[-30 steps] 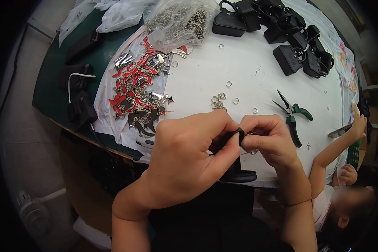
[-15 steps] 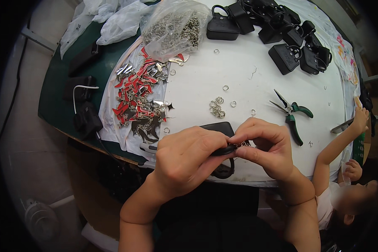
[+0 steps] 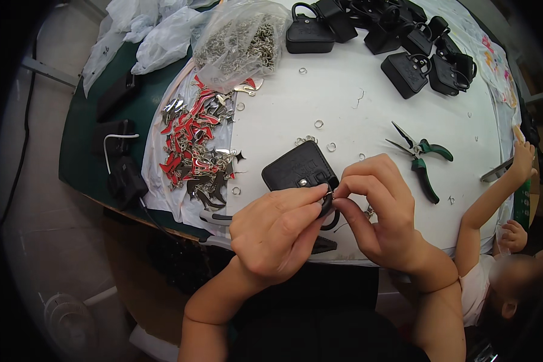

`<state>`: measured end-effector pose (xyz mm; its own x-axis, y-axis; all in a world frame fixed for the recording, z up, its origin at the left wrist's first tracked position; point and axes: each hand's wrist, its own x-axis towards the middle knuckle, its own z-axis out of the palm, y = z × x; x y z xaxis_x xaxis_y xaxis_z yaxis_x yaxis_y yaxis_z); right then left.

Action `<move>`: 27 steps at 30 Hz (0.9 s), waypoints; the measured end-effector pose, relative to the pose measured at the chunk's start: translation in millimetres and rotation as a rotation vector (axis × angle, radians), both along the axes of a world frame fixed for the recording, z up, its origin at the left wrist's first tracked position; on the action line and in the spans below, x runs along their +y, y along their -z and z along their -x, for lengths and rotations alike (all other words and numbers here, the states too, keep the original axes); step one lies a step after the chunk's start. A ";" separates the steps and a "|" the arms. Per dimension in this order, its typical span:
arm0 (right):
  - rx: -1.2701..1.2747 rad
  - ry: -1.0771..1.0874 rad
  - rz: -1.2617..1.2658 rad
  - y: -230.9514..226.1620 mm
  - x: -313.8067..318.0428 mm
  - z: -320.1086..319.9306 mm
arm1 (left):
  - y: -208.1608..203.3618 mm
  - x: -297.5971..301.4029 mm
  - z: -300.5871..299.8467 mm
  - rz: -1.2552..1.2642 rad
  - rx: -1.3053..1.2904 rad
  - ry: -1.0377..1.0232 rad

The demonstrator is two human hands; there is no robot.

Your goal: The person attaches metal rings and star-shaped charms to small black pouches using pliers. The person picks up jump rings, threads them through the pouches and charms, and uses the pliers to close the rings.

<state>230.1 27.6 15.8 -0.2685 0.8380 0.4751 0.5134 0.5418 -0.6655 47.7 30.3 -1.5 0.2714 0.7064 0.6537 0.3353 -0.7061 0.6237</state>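
Observation:
A small black handbag [image 3: 298,166] lies on the white table in front of me, tilted, its front flap and round stud facing up. My left hand [image 3: 277,232] is closed on the bag's black handle. Against that handle, the thumb and forefinger of my right hand [image 3: 380,211] pinch a small metal ring [image 3: 332,194], partly hidden by the fingertips. A bit of metal chain [image 3: 369,212] shows below my right fingers. Under my left hand lies a tool with grey handles [image 3: 214,218] and dark jaws [image 3: 324,245], mostly covered.
Green-handled pliers [image 3: 419,154] lie open at right. Red and black shoe charms [image 3: 193,133] are heaped at left, below a clear bag of rings [image 3: 241,48]. Several black handbags [image 3: 404,75] stand at the back. A child [image 3: 479,283] reaches over the right edge.
The handbag has turned and come up into view, its front now showing. Both hands have shifted with it, and my right fingers now pinch closer on the handle.

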 end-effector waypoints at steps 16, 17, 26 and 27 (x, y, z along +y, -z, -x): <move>0.174 -0.048 0.224 -3.0 -5.3 -5.0 | 2.0 -8.6 -1.6 0.237 -0.192 0.002; 0.158 -0.040 0.187 -2.0 -5.3 -4.1 | 2.6 -7.9 -2.1 0.236 -0.192 0.004; 0.007 -0.046 0.116 -5.8 -5.3 -4.6 | -13.5 -18.2 -1.9 0.390 -0.170 0.009; 0.037 -0.037 0.116 -5.3 -7.0 -3.1 | -13.1 -19.1 0.0 0.387 -0.170 0.014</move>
<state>233.1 20.7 21.2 -0.2842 0.8778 0.3855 0.4685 0.4780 -0.7430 47.7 11.2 11.7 0.1945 0.9056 0.3769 0.1969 -0.4125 0.8894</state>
